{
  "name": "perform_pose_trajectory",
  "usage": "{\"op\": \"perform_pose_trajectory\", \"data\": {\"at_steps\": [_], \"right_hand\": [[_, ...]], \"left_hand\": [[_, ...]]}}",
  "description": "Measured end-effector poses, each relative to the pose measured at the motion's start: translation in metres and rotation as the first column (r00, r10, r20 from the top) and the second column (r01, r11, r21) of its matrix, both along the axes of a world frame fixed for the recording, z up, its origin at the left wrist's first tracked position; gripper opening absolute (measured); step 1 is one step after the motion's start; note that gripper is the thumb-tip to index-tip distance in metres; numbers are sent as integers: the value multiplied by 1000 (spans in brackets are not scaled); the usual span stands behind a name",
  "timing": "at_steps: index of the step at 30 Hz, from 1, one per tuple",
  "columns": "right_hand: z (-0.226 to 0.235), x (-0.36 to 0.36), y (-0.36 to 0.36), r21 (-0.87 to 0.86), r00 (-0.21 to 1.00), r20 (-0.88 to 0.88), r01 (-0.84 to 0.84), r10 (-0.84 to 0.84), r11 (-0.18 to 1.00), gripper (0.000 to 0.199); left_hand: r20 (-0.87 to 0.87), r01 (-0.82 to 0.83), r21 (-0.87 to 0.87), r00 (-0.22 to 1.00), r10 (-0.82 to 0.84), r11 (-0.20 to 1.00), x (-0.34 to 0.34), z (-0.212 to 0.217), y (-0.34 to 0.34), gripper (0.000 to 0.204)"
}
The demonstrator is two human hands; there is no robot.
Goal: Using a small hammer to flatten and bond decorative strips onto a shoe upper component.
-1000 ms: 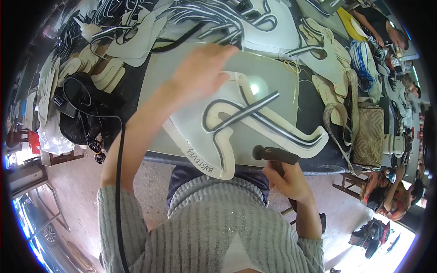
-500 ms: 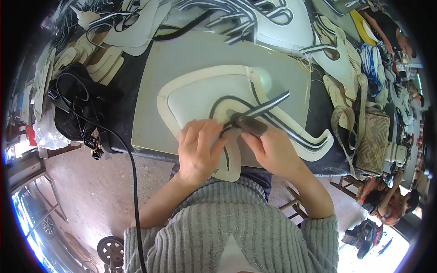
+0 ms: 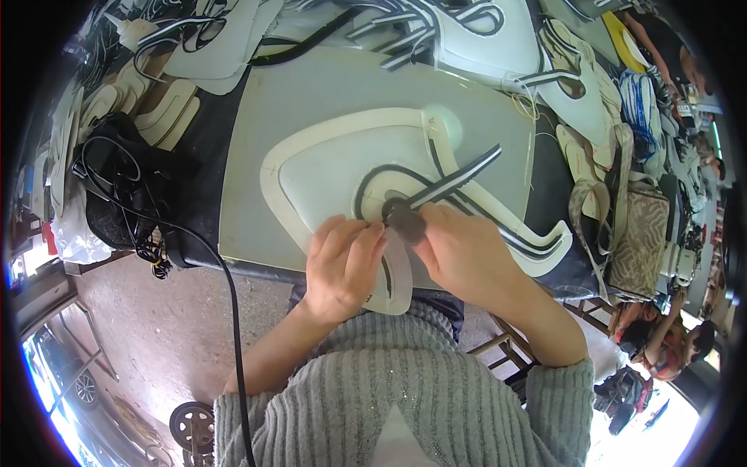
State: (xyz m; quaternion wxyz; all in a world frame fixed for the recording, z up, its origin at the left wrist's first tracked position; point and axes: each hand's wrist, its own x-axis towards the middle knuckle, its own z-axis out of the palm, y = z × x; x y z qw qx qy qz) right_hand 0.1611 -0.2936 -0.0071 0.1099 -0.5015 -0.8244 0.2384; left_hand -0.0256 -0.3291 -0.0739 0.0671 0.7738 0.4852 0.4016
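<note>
A cream-edged, pale curved template [image 3: 334, 124] lies on a grey-green board in front of me, with black-and-white strip set along its curved opening and long arm. A loose end of striped strip [image 3: 459, 177] sticks up to the right across the template. My left hand [image 3: 342, 265] is closed beside the opening, its fingertips pinched at the near end of the strip. My right hand [image 3: 471, 253] grips a dark, blunt, hammer-like tool [image 3: 407, 224] just right of those fingertips. The tool and fingers hide what lies between them.
The board [image 3: 257, 226] covers the middle of a black table. Striped strips and white panels [image 3: 486, 54] pile up at the back. On the left lie a black bag [image 3: 117, 210] and a hanging black cable [image 3: 233, 327]; a patterned bag [image 3: 638, 241] stands at right.
My right hand has turned, and the tool now points more toward me, its blunt end slightly left and lower. My left fingertips have drawn together near it.
</note>
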Motion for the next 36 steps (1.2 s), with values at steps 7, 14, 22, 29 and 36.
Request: {"op": "perform_pose_trajectory", "data": {"at_steps": [7,14,22,29,36], "right_hand": [[1,-1,5,-8,982,160,-100,100,995,30],[7,0,13,-18,973,196,-117,118,993,31],[11,-1,20,-127,972,168,-144,164,981,32],[7,-5,15,-87,968,186,-152,166,985,31],[11,-6,18,-183,954,250,-121,165,976,19]], "left_hand": [[-17,23,52,1000,-22,998,0,-1,0,30],[104,40,7,994,-41,999,-3,-4,0,32],[82,51,26,995,-52,998,-2,-4,1,31],[202,52,-27,978,-46,998,-8,-3,-2,34],[86,232,-109,971,-223,967,-29,-1,11,33]]}}
